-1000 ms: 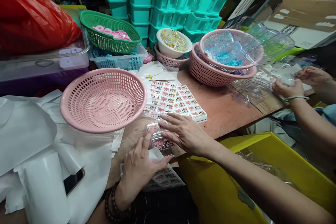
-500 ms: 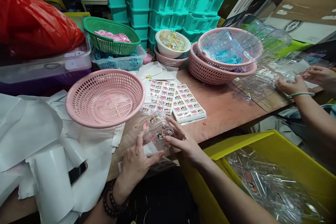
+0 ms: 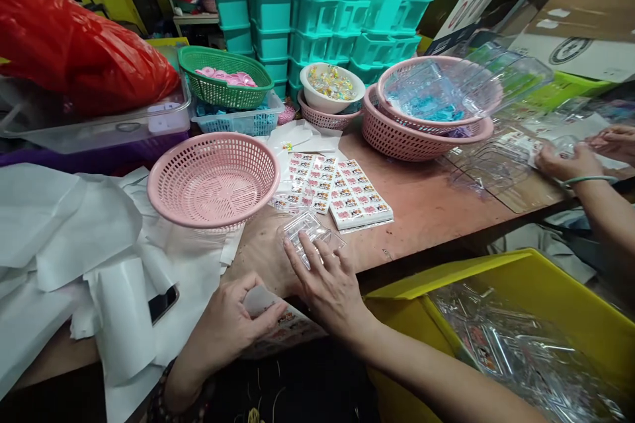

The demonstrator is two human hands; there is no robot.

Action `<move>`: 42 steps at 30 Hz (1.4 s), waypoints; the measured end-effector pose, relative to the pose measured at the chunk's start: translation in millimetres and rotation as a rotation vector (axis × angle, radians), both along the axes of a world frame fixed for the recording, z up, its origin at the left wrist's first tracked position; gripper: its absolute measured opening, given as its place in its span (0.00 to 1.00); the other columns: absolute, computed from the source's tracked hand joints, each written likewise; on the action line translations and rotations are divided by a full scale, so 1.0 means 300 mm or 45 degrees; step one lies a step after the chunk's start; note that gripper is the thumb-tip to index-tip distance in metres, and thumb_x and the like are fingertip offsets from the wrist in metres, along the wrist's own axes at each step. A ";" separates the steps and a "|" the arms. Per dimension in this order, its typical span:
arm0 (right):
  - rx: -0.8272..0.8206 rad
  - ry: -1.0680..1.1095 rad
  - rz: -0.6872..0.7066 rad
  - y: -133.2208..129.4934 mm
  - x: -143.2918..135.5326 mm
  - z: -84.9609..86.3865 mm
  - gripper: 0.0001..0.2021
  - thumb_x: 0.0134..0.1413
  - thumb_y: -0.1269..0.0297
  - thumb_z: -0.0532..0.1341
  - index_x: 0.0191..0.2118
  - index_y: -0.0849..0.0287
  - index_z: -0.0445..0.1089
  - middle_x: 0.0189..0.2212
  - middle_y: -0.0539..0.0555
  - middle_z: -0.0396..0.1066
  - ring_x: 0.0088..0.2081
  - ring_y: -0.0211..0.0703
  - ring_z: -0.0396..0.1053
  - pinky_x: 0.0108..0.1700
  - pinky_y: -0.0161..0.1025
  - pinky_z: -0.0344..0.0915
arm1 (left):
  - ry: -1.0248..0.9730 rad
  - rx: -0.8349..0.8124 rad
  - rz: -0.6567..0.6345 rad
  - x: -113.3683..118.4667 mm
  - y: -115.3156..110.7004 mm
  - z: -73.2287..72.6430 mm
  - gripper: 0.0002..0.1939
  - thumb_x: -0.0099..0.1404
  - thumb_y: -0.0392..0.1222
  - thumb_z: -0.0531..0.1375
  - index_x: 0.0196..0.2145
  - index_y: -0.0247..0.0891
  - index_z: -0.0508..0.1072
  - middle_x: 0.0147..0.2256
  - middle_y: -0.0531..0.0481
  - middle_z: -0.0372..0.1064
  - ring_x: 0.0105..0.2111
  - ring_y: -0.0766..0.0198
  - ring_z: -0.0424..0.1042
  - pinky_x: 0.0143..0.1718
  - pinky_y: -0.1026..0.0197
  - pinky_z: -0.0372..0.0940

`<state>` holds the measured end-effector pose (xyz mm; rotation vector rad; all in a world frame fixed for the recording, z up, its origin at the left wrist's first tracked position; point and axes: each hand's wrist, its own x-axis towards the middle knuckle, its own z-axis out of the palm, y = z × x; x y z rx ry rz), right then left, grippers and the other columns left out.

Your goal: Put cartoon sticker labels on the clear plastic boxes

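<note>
My left hand (image 3: 231, 324) is closed near the table's front edge, thumb and forefinger pinching the pale backing of a sticker sheet (image 3: 285, 334). Printed cat stickers show on this sheet, which hangs partly over the edge. My right hand (image 3: 332, 284) is closed on a clear plastic case (image 3: 307, 231), fingers spread over its top and thumb hidden. Just beyond the case lie a loose sticker sheet (image 3: 317, 178) and a thick stack of sticker sheets (image 3: 360, 195). An empty pink basket (image 3: 215, 178) stands to their left.
Crumpled white paper (image 3: 94, 231) and a partly covered phone (image 3: 163, 304) lie left. A yellow bin (image 3: 496, 271) of clear cases stands low right. Pink baskets (image 3: 421, 139), a white bowl (image 3: 332, 89) and turquoise crates (image 3: 317, 13) stand behind. A co-worker's hands (image 3: 570, 158) work at right.
My left hand has come off the case and moved down and left, now pinching the sticker sheet. My right hand has turned palm down over a case. The camera has shifted slightly.
</note>
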<state>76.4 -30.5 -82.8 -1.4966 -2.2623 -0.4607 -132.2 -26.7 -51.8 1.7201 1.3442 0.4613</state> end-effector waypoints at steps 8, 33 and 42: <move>-1.033 1.384 0.305 -0.147 0.031 0.154 0.29 0.59 0.56 0.66 0.63 0.51 0.60 0.37 0.51 0.74 0.36 0.41 0.72 0.39 0.38 0.71 | -0.366 -0.330 -0.108 0.024 -0.007 0.017 0.20 0.57 0.55 0.68 0.29 0.37 0.67 0.23 0.57 0.64 0.23 0.69 0.63 0.22 0.68 0.56; -0.565 0.896 0.211 -0.220 0.116 0.244 0.06 0.61 0.61 0.62 0.39 0.53 0.77 0.42 0.56 0.72 0.47 0.49 0.70 0.52 0.50 0.67 | -0.807 -0.390 -0.124 0.062 -0.056 0.010 0.11 0.53 0.43 0.72 0.32 0.33 0.83 0.29 0.45 0.79 0.28 0.63 0.75 0.28 0.64 0.69; -1.758 1.684 0.349 -0.156 0.112 0.174 0.20 0.49 0.46 0.69 0.26 0.60 0.70 0.23 0.47 0.63 0.24 0.33 0.58 0.25 0.33 0.56 | -0.780 -0.158 -0.335 0.098 -0.063 -0.019 0.11 0.58 0.47 0.69 0.31 0.35 0.83 0.30 0.43 0.78 0.30 0.61 0.74 0.32 0.62 0.69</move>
